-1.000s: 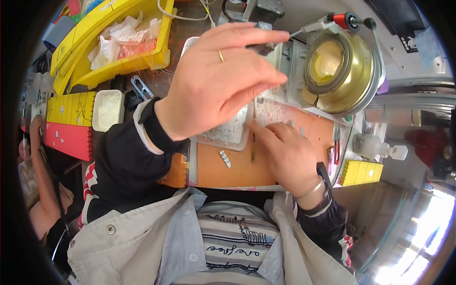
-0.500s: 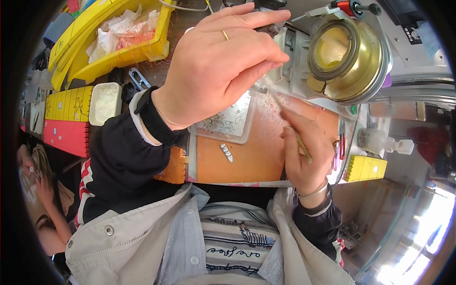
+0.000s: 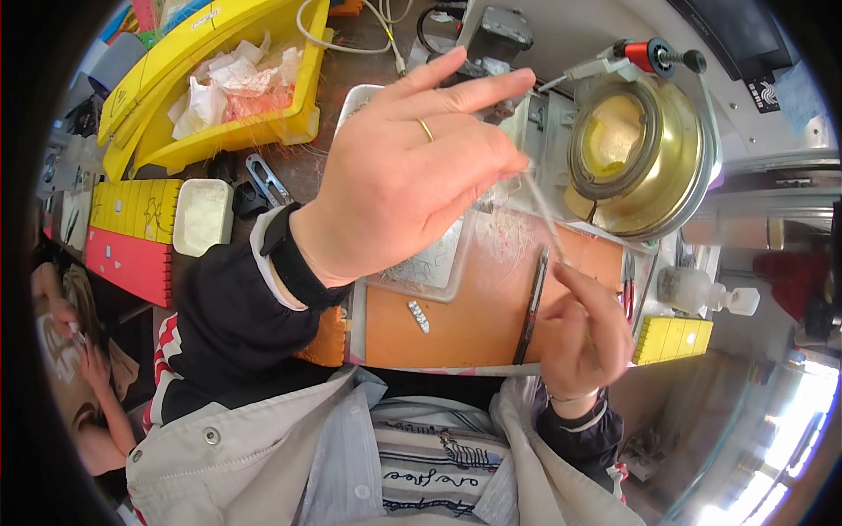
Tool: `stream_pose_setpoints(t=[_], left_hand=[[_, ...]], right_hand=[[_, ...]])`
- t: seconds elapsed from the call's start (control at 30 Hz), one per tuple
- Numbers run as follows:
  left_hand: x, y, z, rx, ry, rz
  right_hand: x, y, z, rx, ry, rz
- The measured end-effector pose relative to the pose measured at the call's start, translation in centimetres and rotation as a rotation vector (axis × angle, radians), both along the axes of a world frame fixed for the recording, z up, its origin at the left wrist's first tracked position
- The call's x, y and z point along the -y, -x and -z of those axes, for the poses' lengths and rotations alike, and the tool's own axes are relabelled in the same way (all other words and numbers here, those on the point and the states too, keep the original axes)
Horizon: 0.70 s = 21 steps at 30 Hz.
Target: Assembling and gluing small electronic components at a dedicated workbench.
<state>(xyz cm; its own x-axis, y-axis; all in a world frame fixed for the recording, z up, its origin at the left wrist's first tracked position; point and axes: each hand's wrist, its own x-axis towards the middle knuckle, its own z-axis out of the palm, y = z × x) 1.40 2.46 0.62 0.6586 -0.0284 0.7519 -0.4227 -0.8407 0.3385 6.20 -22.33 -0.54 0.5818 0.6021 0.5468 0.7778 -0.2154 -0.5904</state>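
Note:
My left hand (image 3: 399, 167) is raised over the bench, thumb and forefinger pinched together and the other fingers stretched out. What the pinch holds, if anything, is too fine to make out. My right hand (image 3: 586, 337) is closed round a thin pale stick (image 3: 545, 210), blurred by motion, whose far end reaches the left fingertips. Under the left hand lies a shallow clear tray (image 3: 445, 287) with fine, hair-like bits in it. A small silvery strip (image 3: 418, 317) rests on the orange work mat (image 3: 474, 337). A slim black tool (image 3: 531, 307) lies beside the right hand.
A brass-coloured round machine part (image 3: 649, 158) stands at the far right. On the left are a yellow bin (image 3: 298, 123) with white and reddish scraps, a white dish (image 3: 203, 217) and a blue-handled tool (image 3: 267, 180). A clear bottle (image 3: 693, 289) and a yellow block (image 3: 674, 339) sit at right.
My right hand has moved down and right, uncovering the slim black tool. The pale stick now stretches up to my left fingertips. The left hand keeps its pinch; the view has shifted slightly.

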Motion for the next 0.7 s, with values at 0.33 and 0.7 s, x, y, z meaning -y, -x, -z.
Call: stream_pose_setpoints(t=[0.33, 0.7], left_hand=[[-0.2, 0.2, -0.4, -0.036, 0.011, 0.015], [0.1, 0.0, -0.2, -0.018, 0.028, 0.010]], right_hand=[[-0.2, -0.9, -1.0, 0.143, -0.080, -0.084], [-0.3, -0.8, -0.3, 0.050, -0.086, 0.020]])
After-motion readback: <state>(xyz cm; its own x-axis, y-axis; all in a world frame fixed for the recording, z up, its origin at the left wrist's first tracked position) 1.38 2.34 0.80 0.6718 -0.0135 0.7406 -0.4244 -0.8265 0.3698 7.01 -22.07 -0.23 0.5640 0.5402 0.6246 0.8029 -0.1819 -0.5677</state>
